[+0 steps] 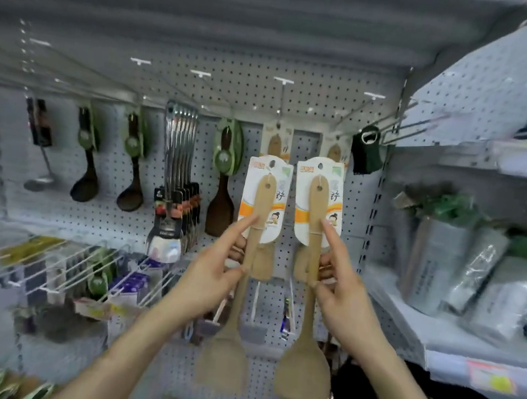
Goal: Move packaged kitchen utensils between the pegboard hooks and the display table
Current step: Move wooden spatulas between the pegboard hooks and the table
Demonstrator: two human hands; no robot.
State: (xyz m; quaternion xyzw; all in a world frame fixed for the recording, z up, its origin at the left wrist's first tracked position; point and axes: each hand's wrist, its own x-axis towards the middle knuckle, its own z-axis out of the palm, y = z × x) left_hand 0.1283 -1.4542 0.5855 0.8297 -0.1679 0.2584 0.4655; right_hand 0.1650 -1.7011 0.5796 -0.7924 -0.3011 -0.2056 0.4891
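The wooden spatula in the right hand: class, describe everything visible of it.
The wooden spatula is pale brown, with a long handle and a broad flat blade. It stands upright, blade down, before the pegboard. A white and orange card backs its upper handle, which has a small hole near the top. The right hand grips the handle mid-length, forefinger stretched upward.

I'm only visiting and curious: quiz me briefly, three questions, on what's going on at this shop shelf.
1. True or false: the left hand grips a carded wooden spatula; the right hand is empty.
2. The held spatula blades point: A up, B down, C sideways.
3. Fill in: each backing card carries a band coloured ____.
Key: 1 false, the right hand grips a second spatula; 2 B; 3 orange.
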